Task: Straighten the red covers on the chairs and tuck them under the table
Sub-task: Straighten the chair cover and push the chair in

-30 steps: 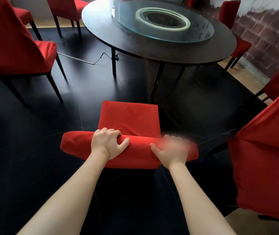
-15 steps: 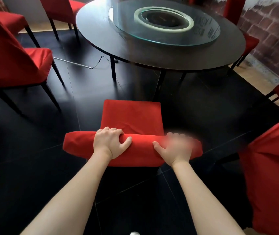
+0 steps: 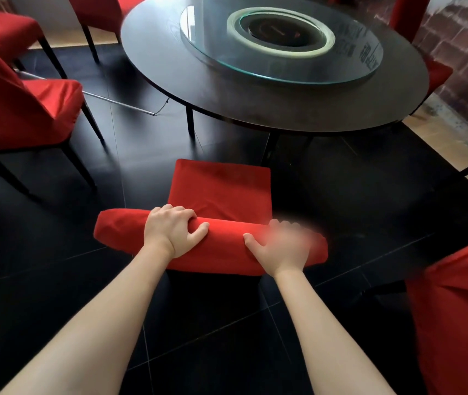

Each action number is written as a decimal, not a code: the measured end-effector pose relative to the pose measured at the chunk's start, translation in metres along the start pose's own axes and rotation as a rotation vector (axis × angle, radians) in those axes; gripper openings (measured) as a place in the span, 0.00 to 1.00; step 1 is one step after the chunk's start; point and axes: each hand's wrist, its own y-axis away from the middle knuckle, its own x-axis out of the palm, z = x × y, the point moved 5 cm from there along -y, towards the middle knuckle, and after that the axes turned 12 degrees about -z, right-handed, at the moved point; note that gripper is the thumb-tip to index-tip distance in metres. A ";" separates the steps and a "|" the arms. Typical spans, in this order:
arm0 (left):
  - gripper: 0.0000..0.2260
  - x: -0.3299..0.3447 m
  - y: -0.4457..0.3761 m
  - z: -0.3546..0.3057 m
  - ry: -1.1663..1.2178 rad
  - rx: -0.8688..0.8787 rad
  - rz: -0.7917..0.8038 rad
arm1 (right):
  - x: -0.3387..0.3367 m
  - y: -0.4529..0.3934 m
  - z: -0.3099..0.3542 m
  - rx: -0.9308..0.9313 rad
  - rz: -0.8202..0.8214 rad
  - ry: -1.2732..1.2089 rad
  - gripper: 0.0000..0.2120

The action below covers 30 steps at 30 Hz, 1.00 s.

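A red-covered chair (image 3: 221, 192) stands right in front of me, its seat pointing at the round dark table (image 3: 170, 67). My left hand (image 3: 173, 232) grips the top of the chair's red backrest, fingers curled over the far side and thumb on the near side. My right hand (image 3: 281, 249) grips the same backrest further right; its fingers are blurred. The seat's front edge sits a little short of the table's near rim.
A glass turntable (image 3: 281, 38) lies on the table. More red-covered chairs stand at the left (image 3: 27, 109), the far left (image 3: 2, 27), the back (image 3: 98, 10) and the near right (image 3: 460, 309). A thin cable (image 3: 113, 101) runs across the black tiled floor. A brick wall (image 3: 466, 52) rises on the right.
The chair and I have drawn closer to the table, which looms larger. Both hands keep their hold on the backrest. The right-hand chair has slid toward the frame's edge.
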 end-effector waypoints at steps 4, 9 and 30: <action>0.35 0.006 -0.018 -0.004 0.000 0.006 0.011 | 0.006 -0.019 -0.004 -0.005 0.001 0.002 0.41; 0.33 0.010 -0.030 -0.001 0.009 0.001 0.004 | 0.010 -0.031 -0.003 -0.005 0.000 -0.002 0.40; 0.34 0.012 -0.043 0.005 -0.008 -0.015 -0.004 | 0.016 -0.045 0.001 -0.013 -0.058 -0.016 0.38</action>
